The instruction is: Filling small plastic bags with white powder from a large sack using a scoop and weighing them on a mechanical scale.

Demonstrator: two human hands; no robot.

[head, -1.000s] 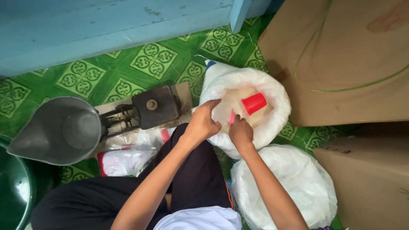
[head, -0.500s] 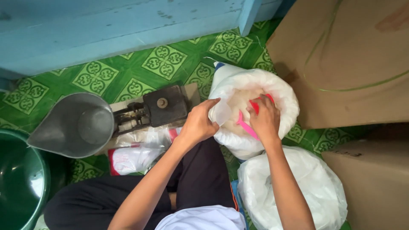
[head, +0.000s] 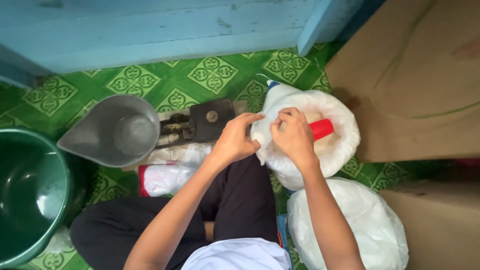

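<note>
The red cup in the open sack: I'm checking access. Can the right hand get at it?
Probably yes: the right hand is at the open sack's rim, right beside the red cup, with nothing between them.

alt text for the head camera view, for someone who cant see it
Seen from above, a seated person's left hand and right hand pinch a small clear bag over an open white sack holding a red cup. A grey scale pan and green tub sit to the left on green patterned flooring.
</note>
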